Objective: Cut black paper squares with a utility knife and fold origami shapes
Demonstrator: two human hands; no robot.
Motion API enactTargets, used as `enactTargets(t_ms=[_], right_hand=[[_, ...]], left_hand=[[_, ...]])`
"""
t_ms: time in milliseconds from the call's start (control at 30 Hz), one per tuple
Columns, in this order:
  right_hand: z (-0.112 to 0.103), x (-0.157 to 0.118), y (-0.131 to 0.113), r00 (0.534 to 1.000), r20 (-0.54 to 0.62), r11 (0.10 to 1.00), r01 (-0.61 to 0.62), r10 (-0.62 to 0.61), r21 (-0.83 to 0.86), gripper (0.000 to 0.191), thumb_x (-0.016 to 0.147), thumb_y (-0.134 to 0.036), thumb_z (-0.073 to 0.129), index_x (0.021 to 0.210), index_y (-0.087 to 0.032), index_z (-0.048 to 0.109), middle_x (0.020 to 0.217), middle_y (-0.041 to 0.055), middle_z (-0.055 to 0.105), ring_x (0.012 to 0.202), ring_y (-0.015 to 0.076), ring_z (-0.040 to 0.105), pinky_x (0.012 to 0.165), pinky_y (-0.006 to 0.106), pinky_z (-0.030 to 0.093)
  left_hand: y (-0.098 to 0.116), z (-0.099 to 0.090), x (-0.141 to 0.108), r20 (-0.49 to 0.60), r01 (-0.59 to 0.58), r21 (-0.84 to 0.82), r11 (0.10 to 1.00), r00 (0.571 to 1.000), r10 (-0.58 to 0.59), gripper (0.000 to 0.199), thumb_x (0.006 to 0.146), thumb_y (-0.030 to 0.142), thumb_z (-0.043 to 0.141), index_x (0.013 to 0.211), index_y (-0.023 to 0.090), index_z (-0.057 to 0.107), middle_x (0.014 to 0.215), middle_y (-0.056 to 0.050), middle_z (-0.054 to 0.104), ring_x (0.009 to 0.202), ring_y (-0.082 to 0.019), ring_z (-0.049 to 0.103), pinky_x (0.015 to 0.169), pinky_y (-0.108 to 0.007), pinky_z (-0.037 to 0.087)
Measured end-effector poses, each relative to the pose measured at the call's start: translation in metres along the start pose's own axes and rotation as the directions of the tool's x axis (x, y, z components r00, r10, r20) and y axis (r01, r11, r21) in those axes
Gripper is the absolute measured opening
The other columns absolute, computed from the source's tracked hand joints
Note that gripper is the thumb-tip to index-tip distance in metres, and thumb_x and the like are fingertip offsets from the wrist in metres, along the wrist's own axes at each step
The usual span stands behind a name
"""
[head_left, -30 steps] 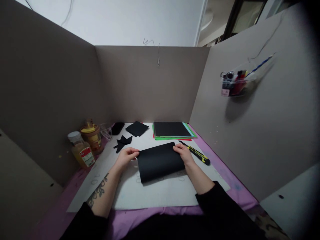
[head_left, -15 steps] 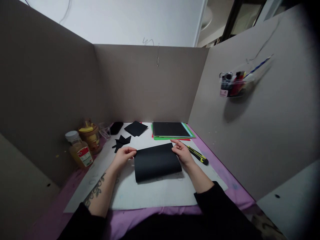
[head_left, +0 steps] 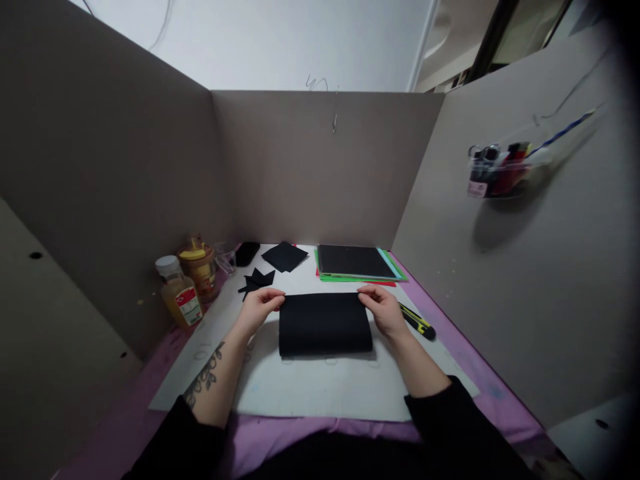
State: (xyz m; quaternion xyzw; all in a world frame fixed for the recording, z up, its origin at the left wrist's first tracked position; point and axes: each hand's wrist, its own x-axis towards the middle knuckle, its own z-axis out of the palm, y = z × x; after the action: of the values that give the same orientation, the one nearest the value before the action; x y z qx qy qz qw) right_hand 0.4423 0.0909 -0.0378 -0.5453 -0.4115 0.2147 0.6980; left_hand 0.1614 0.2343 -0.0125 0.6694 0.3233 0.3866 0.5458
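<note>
A sheet of black paper [head_left: 325, 325], bent over on itself with a rounded near edge, is held over the white board [head_left: 320, 390]. My left hand [head_left: 261, 308] pinches its far left corner between thumb and fingers. At the far right corner my right hand [head_left: 384, 310] is closed in a matching pinch. Just right of that hand lies a yellow and black utility knife [head_left: 419, 322], partly hidden by it. Black folded paper pieces [head_left: 258, 280] rest beyond my left hand.
Black paper squares [head_left: 285, 257] and a stack of coloured sheets [head_left: 357, 262] lie at the back. A glue bottle [head_left: 181, 293], a brown cup [head_left: 199, 267], a clear cup [head_left: 225, 258] and a dark flat object [head_left: 247, 253] stand left. A clear holder [head_left: 500, 173] hangs on the right wall.
My right fingers have closed onto the paper's corner, where the index finger was stretched out before. The paper's far edge is now level instead of slanted. The view has shifted slightly left.
</note>
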Motion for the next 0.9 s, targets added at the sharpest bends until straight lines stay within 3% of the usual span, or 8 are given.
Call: enactTargets(t_ms=[200, 433, 567, 667, 767, 833, 900], right_hand=[[-0.002, -0.002, -0.010, 1.000, -0.006, 0.999, 0.015, -0.015, -0.037, 0.024, 0.064, -0.036, 0.075, 0.081, -0.020, 0.069, 0.069, 0.0019, 0.062, 0.061, 0.0145, 0.052, 0.056, 0.028, 0.041], [-0.005, -0.001, -0.012, 0.996, -0.037, 0.992, 0.073, -0.077, -0.104, 0.026, 0.064, -0.037, 0.074, 0.079, -0.017, 0.067, 0.073, 0.0035, 0.064, 0.064, 0.0149, 0.054, 0.060, 0.029, 0.044], [-0.002, -0.004, -0.019, 0.993, -0.029, 0.980, 0.106, -0.112, -0.171, 0.026, 0.068, -0.036, 0.070, 0.083, -0.016, 0.066, 0.074, 0.0027, 0.062, 0.064, 0.0134, 0.054, 0.060, 0.027, 0.044], [0.005, -0.003, -0.025, 0.993, 0.007, 0.968, 0.113, -0.115, -0.222, 0.027, 0.070, -0.034, 0.067, 0.090, -0.017, 0.064, 0.067, -0.0013, 0.056, 0.058, 0.0114, 0.049, 0.055, 0.025, 0.041], [0.019, 0.009, -0.021, 0.997, 0.079, 0.967, 0.044, -0.025, -0.249, 0.024, 0.069, -0.031, 0.064, 0.087, -0.016, 0.062, 0.059, -0.0041, 0.051, 0.053, 0.0108, 0.047, 0.051, 0.023, 0.039], [0.031, 0.021, -0.011, 0.988, 0.125, 0.966, -0.060, 0.094, -0.250, 0.021, 0.066, -0.028, 0.063, 0.083, -0.016, 0.060, 0.054, -0.0058, 0.049, 0.049, 0.0106, 0.046, 0.049, 0.023, 0.038], [0.044, 0.035, 0.004, 0.967, 0.141, 0.939, -0.160, 0.211, -0.306, 0.018, 0.062, -0.022, 0.062, 0.078, -0.016, 0.058, 0.050, -0.0070, 0.048, 0.045, 0.0100, 0.045, 0.046, 0.022, 0.036]], left_hand=[[0.010, 0.000, -0.006, -0.081, -0.089, 0.025, 0.996, 0.993, 0.091, 0.026, 0.065, 0.026, 0.068, 0.088, 0.014, 0.068, 0.070, -0.003, 0.066, 0.063, -0.014, 0.059, 0.059, -0.026, 0.049], [0.016, 0.001, -0.011, -0.066, -0.156, 0.119, 0.980, 0.984, 0.165, 0.023, 0.065, 0.031, 0.070, 0.083, 0.015, 0.070, 0.070, -0.003, 0.068, 0.063, -0.014, 0.059, 0.058, -0.024, 0.046], [0.018, 0.001, -0.011, -0.113, -0.154, 0.169, 0.974, 0.978, 0.174, 0.027, 0.066, 0.034, 0.070, 0.084, 0.015, 0.071, 0.073, -0.004, 0.070, 0.065, -0.015, 0.061, 0.059, -0.024, 0.047], [0.016, -0.003, -0.004, -0.133, -0.086, 0.158, 0.984, 0.985, 0.107, 0.030, 0.065, 0.035, 0.070, 0.086, 0.013, 0.070, 0.071, -0.005, 0.069, 0.062, -0.015, 0.061, 0.056, -0.024, 0.047], [0.008, -0.013, 0.013, -0.097, 0.036, 0.165, 0.986, 0.995, -0.020, 0.029, 0.063, 0.031, 0.071, 0.085, 0.012, 0.069, 0.070, -0.005, 0.069, 0.060, -0.014, 0.061, 0.055, -0.024, 0.048], [0.000, -0.020, 0.027, -0.085, 0.130, 0.251, 0.959, 0.990, -0.112, 0.025, 0.063, 0.027, 0.070, 0.083, 0.011, 0.069, 0.065, -0.005, 0.067, 0.057, -0.014, 0.060, 0.053, -0.023, 0.048], [-0.009, -0.024, 0.039, -0.103, 0.191, 0.444, 0.876, 0.981, -0.162, 0.020, 0.064, 0.022, 0.068, 0.080, 0.011, 0.069, 0.062, -0.004, 0.066, 0.056, -0.014, 0.061, 0.053, -0.023, 0.048]])
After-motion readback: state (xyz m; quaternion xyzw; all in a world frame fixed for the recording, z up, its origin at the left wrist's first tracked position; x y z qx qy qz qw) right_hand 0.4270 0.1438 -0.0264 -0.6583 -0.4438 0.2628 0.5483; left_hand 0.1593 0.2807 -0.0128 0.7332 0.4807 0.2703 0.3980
